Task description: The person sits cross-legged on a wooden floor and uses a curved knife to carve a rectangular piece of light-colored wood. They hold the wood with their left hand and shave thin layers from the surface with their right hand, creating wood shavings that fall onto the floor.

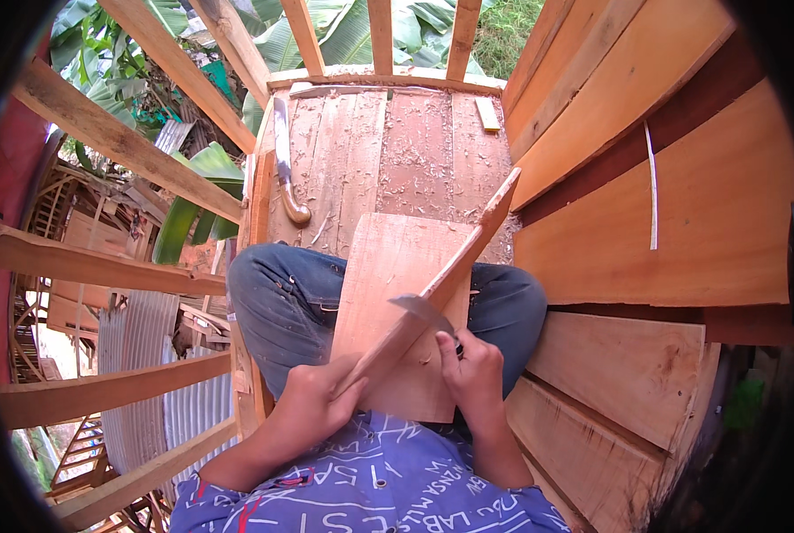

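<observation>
My left hand is closed round the near end of a long thin strip of wood, which slants up and away to the right. In my right hand is a small knife; its curved blade lies against the strip's edge or very close to it, and most of its handle is hidden by my fingers. A flat wooden board rests across my lap, under the strip. My legs, in blue jeans, are folded on either side of it.
Wood shavings litter the plank floor ahead. A machete lies along its left side, and a small pale wood block at the far right. Slatted wooden rails enclose the left and far sides; a plank wall stands at right.
</observation>
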`<action>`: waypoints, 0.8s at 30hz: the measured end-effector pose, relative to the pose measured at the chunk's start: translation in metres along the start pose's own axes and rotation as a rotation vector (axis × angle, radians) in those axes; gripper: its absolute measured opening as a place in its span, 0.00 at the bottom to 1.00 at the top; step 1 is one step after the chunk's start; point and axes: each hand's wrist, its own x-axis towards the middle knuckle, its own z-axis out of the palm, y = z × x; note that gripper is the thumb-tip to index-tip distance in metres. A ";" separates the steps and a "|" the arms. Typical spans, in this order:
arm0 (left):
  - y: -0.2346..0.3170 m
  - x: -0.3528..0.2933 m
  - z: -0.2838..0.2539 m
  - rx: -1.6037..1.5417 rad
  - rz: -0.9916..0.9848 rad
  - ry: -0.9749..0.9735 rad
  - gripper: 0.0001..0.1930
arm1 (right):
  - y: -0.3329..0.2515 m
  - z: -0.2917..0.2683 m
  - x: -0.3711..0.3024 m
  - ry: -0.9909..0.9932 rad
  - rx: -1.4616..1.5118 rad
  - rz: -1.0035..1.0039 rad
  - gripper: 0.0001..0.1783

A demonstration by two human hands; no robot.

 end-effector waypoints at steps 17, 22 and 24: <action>0.006 -0.003 0.004 0.067 -0.002 -0.043 0.15 | 0.008 -0.010 0.020 0.107 -0.250 -0.034 0.28; 0.002 -0.002 0.006 0.074 -0.045 -0.100 0.15 | -0.014 -0.008 0.003 -0.034 -0.214 -0.206 0.30; 0.003 -0.004 0.004 0.071 -0.045 -0.093 0.15 | -0.010 -0.007 0.012 0.054 -0.245 -0.128 0.30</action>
